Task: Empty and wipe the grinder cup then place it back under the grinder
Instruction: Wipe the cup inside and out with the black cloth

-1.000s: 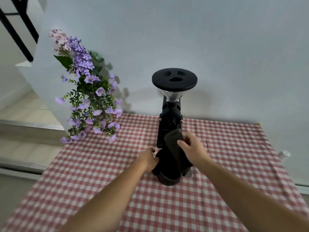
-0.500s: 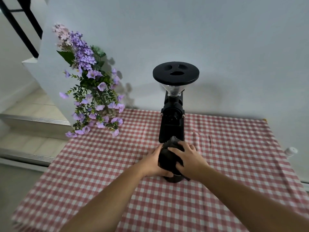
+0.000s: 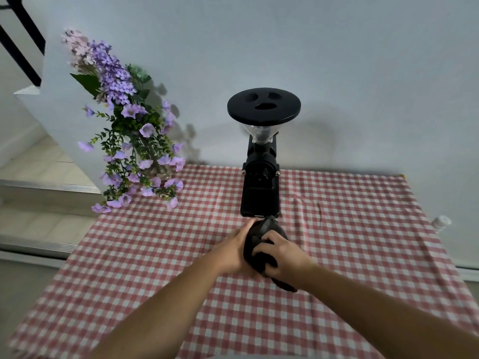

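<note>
The black coffee grinder (image 3: pixel 260 187) stands at the back middle of the table, its round hopper lid on top. Just in front of its base, both my hands close around a dark bundle. My left hand (image 3: pixel 233 251) grips the grinder cup from the left; the cup is almost wholly hidden. My right hand (image 3: pixel 282 257) presses a dark grey cloth (image 3: pixel 259 233) over the cup's top and right side. A dark piece shows under my right wrist; I cannot tell whether it is cup or cloth.
A red-and-white checked tablecloth (image 3: pixel 129 268) covers the table. A glass vase of purple flowers (image 3: pixel 155 167) stands at the back left corner. A small white bottle (image 3: pixel 440 221) sits beyond the right edge. The wall is right behind the grinder.
The cloth, held up loose in my right hand a second ago, is now bunched onto the cup. Both hands with the cup have come slightly toward me from the grinder's base.
</note>
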Action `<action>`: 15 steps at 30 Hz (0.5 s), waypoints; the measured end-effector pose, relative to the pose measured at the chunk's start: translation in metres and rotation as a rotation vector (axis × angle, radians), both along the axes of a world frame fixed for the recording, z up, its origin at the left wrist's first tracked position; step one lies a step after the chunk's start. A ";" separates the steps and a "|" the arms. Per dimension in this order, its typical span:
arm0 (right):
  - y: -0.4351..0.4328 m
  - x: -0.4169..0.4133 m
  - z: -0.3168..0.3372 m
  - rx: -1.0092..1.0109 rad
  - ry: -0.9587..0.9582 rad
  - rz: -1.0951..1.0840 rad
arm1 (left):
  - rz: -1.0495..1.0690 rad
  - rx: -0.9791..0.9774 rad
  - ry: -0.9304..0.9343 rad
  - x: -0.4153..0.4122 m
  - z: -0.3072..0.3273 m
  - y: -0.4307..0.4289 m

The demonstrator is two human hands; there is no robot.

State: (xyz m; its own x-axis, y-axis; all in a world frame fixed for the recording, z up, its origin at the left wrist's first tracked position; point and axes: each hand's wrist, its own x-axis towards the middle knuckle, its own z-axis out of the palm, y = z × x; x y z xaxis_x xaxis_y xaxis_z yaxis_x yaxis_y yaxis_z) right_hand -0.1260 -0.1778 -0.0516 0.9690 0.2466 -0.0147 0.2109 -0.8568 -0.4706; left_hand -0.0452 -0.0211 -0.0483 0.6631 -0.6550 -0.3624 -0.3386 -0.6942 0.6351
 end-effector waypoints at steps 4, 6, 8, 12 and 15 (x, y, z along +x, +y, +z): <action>-0.016 0.019 0.014 -0.184 0.026 0.016 | 0.004 0.042 -0.001 0.006 0.001 -0.002; -0.016 0.022 0.015 -0.250 0.058 0.044 | 0.002 0.082 -0.002 0.007 0.001 -0.001; -0.015 0.021 0.011 -0.230 0.088 0.051 | -0.024 0.138 -0.023 0.009 0.002 -0.003; -0.015 0.019 0.007 0.016 0.161 -0.051 | -0.118 0.220 -0.100 0.020 0.005 -0.011; -0.007 0.012 0.001 0.100 0.125 -0.074 | -0.141 0.212 -0.110 0.022 0.004 -0.010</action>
State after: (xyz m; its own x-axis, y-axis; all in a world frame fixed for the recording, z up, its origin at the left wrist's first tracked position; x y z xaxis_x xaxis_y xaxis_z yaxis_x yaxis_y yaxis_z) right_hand -0.1141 -0.1846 -0.0504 0.9768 0.1808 -0.1148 0.0835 -0.8154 -0.5729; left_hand -0.0234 -0.0312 -0.0438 0.6134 -0.6613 -0.4318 -0.5006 -0.7485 0.4350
